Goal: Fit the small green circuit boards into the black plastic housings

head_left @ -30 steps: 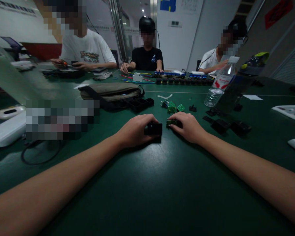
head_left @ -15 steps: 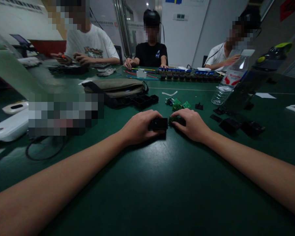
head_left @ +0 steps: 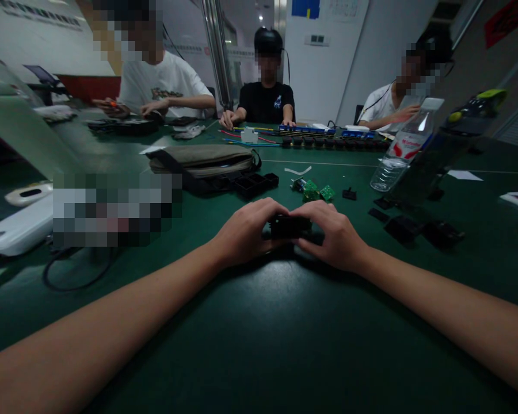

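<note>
Low over the green table, a small black plastic housing [head_left: 290, 226] sits between my two hands. My left hand [head_left: 250, 231] is closed round its left end, fingers above and thumb below. From the other side, my right hand [head_left: 337, 237] closes on its right end, and the fingertips of both hands meet along the top. No green board shows between the fingers; the housing or my right hand may hide it. Just beyond my hands lie several loose green circuit boards [head_left: 311, 191] and a small black plastic part [head_left: 349, 194].
Black cases [head_left: 403, 229] lie to the right, near a clear water bottle [head_left: 403, 150] and a dark tilted bottle [head_left: 446, 146]. A grey-green bag [head_left: 207, 159] and a black tray [head_left: 256, 184] stand ahead. Three people sit across the table [head_left: 259, 333], beyond blue and black strips [head_left: 306, 131].
My hands have come together. The green board in my right hand has moved left to the black housing and is out of sight. The camera view has tilted up slightly.
</note>
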Demonstrator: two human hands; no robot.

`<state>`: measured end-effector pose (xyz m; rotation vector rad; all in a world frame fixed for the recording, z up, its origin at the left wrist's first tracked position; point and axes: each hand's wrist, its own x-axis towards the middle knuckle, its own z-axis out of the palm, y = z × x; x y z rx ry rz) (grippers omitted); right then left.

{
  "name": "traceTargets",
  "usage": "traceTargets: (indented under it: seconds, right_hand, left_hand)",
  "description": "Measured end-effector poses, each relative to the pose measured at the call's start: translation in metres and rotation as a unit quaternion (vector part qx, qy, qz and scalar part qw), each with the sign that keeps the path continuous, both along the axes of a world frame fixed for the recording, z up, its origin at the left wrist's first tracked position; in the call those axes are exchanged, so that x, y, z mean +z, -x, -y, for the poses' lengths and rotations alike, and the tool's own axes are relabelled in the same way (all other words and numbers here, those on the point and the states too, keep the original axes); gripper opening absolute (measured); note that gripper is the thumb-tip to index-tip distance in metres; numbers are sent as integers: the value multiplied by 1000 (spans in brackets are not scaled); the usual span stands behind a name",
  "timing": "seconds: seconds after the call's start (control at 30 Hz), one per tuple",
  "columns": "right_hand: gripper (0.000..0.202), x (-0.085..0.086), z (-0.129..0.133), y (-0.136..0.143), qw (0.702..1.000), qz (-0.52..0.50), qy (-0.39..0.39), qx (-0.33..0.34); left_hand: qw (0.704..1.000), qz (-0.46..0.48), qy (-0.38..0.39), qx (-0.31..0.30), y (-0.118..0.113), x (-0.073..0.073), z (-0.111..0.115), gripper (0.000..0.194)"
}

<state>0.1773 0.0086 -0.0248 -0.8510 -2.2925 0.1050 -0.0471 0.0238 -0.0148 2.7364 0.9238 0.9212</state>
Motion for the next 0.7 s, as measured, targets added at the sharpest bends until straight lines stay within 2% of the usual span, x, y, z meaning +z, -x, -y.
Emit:
traceTargets:
  seconds: [0.3, 0.7]
  right_hand:
    - [33, 0, -2, -2, 995, -75, 36, -57]
    - [34, 0, -3, -3, 994, -65, 55, -64]
  left_hand:
    - [997, 20, 39, 71, 4, -2, -5, 34]
    - [997, 7, 52, 57, 2, -1, -4, 33]
